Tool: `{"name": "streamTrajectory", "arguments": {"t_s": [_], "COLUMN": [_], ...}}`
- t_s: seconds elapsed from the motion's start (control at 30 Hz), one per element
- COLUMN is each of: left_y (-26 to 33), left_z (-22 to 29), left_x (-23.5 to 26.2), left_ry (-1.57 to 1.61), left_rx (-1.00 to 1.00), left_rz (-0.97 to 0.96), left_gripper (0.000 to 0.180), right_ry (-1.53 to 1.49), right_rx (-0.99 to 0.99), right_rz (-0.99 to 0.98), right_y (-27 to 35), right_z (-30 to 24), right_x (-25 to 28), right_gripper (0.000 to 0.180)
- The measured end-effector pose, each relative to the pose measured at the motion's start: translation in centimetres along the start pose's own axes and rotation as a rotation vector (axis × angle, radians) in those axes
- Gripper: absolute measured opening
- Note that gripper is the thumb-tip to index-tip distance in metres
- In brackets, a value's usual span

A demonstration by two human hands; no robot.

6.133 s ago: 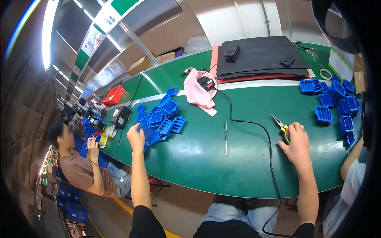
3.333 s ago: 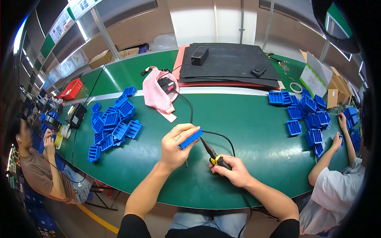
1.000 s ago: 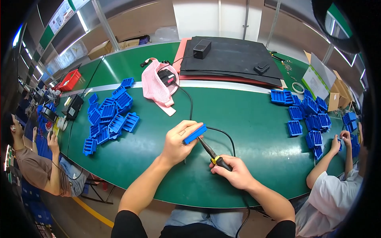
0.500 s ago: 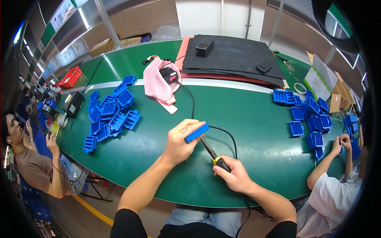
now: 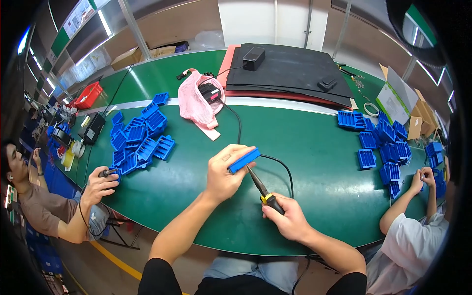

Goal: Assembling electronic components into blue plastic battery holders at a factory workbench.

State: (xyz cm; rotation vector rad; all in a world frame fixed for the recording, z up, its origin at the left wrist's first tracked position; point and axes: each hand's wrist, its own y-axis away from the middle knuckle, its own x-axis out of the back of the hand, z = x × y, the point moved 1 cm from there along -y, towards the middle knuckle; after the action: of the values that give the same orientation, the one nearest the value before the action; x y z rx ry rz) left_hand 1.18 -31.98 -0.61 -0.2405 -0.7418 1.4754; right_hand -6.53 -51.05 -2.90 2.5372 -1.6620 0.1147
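Note:
My left hand [image 5: 223, 173] is closed around a blue plastic slotted case [image 5: 244, 160], tilted and raised over the green table. In my right hand [image 5: 289, 216] are long-nose pliers [image 5: 265, 193] with black and yellow handles. Their tips reach the lower edge of the case, and what they touch there is too small to make out. Behind my hands a black cable [image 5: 282, 169] loops across the table. To the left lies a heap of similar blue cases [image 5: 136, 133], several slots in each.
A pink cloth pouch [image 5: 196, 104] holds a dark device. Black foam sheets [image 5: 290, 73] bear a black power adapter [image 5: 253, 58]. More blue cases [image 5: 388, 142] are heaped at the right. Co-workers sit at both sides; the left one's hand [image 5: 100, 186] grips a dark tool near the heap.
The left co-worker's hand has come forward to the near end of the left heap. My hands, the case and the pliers have barely shifted.

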Motion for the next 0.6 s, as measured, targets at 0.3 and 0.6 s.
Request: {"name": "streamTrajectory", "arguments": {"t_s": [0.3,0.6], "left_y": [0.1,0.3], "left_z": [-0.7,-0.7], "left_x": [0.5,-0.2], "left_ry": [-0.164,-0.160], "left_rx": [-0.172,-0.180], "left_rz": [-0.044,0.009], "left_gripper": [0.041,0.036], "right_ry": [0.009,0.055], "right_rx": [0.027,0.135], "right_rz": [-0.097,-0.084], "right_y": [-0.2,-0.3], "right_z": [0.6,0.9], "right_x": [0.5,0.2], "right_gripper": [0.015,0.017]}}
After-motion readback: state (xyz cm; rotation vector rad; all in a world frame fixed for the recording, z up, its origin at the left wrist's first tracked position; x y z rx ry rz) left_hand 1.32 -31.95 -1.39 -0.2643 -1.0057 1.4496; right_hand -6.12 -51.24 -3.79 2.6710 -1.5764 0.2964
